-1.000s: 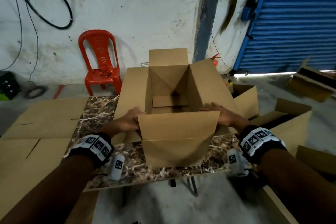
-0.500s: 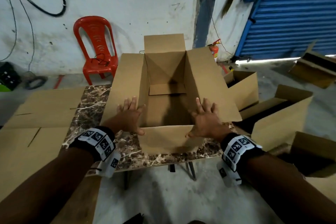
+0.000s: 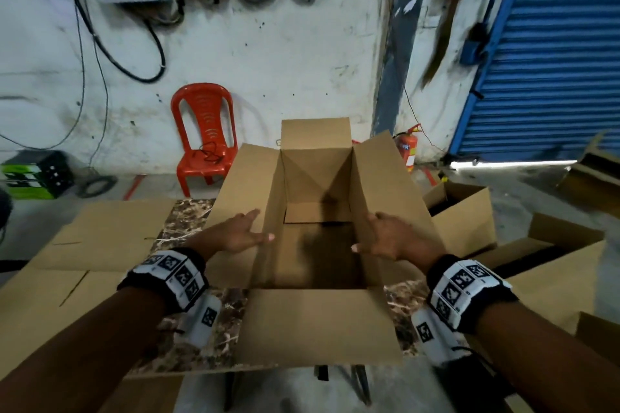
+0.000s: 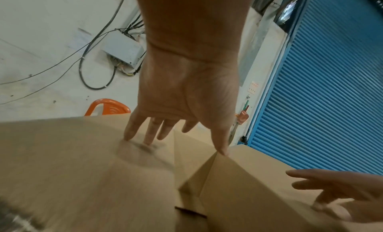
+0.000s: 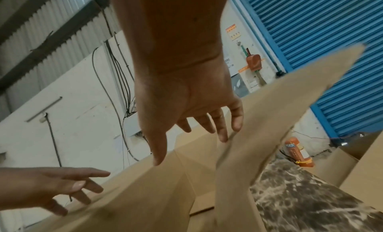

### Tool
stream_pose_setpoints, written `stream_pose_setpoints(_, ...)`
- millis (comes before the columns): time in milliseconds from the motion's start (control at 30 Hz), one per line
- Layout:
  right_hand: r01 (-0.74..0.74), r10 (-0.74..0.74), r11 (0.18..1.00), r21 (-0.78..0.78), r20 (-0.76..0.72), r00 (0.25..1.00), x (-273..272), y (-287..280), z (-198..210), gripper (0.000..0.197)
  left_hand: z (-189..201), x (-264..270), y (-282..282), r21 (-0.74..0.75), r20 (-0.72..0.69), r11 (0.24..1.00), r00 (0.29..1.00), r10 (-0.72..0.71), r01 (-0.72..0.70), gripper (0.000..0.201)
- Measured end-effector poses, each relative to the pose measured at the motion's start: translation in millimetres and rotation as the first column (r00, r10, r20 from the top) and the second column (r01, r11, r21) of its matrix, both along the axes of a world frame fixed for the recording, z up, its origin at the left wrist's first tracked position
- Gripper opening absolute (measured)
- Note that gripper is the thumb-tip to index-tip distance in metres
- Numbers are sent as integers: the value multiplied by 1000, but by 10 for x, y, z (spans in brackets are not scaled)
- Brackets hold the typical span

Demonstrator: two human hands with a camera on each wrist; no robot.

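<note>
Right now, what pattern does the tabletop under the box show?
Tabletop: brown-and-white marble, clearest in right wrist view.

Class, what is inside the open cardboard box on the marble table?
Inside the cardboard box only a folded bottom flap and bare cardboard floor show. Deep shadow covers the near floor, so anything small there cannot be seen.

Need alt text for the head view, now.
The left hand and right hand lie open on the side flaps of an open cardboard box on a marbled table. A red chair stands behind; a blue shutter is at right.
</note>
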State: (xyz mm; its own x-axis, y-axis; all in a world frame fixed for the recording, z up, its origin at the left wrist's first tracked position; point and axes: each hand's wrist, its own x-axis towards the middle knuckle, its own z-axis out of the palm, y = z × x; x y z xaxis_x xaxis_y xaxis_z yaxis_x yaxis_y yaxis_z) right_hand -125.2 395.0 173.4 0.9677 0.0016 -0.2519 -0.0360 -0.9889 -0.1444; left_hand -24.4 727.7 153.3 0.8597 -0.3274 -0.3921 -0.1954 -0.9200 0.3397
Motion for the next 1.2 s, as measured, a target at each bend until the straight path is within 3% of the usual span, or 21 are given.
stream_pose_setpoints(100, 173, -160, 969, -174, 83, 984, 237, 4, 72, 80, 149, 261, -123, 104, 122, 995, 992, -13, 1, 96)
stream_pose_setpoints(167, 365, -355, 915, -174, 87, 931, 315, -36, 23, 84, 113, 300, -197, 179, 135, 983, 991, 16, -40, 95)
stream_pose_setpoints(267, 600, -607, 791, 116, 32, 794, 352, -314, -217, 101, -267, 242, -240, 174, 49, 982, 996, 70, -78, 110)
stream_pose_setpoints(433, 598, -646, 652, 466, -72, 760, 178, -620, -591, 115, -642, 68, -276, -19, 138, 982, 972, 189, -188, 97)
stream_pose_setpoints(567, 619, -675, 566, 544, -126, 727, 72, -662, -935, 108, -639, 113, -272, 77, 173, 979, 970, 171, -186, 95)
stream_pose_setpoints(633, 566, -672, 500, 655, -118, 731, 8, -732, -936, 85, -551, 110, -292, 157, 168, 973, 975, 143, -169, 94)
stream_pose_setpoints(733, 427, -624, 285, 858, -172, 762, -172, -827, -586, 56, -216, 34, -422, 162, 164, 984, 985, 52, -79, 79)
stream_pose_setpoints(800, 351, -569, 241, 905, -161, 806, -214, -851, -206, 14, 42, -102, -652, 50, 112, 997, 992, -63, 58, 76)
stream_pose_setpoints(833, 326, -565, 250, 912, -136, 814, -185, -857, -63, 6, 144, -208, -806, -28, 46, 992, 992, -118, 119, 85)
stream_pose_setpoints(900, 284, -571, 275, 919, -82, 817, -99, -782, 207, 18, 288, -507, -1140, -138, -77, 966, 970, -229, 217, 111)
stream_pose_setpoints(967, 211, -565, 282, 936, -16, 825, 3, -588, 470, 34, 332, -840, -1448, -202, -135, 950, 954, -266, 237, 111)
stream_pose_setpoints(1033, 140, -583, 279, 950, 52, 811, 89, -317, 699, 38, 315, -1083, -1647, -279, -143, 952, 975, -170, 125, 89)
stream_pose_setpoints(1100, 39, -517, 360, 932, 164, 840, 134, -37, 860, 22, 218, -1138, -1665, -347, -106, 937, 994, 4, -41, 55)
stream_pose_setpoints(1133, 3, -464, 403, 915, 201, 863, 105, 100, 917, 18, 176, -1139, -1617, -395, -99, 911, 991, 89, -121, 40)
stream_pose_setpoints(1200, -28, -386, 373, 927, 182, 904, 93, 259, 887, 20, 132, -1125, -1438, -503, -122, 828, 968, 219, -250, 20)
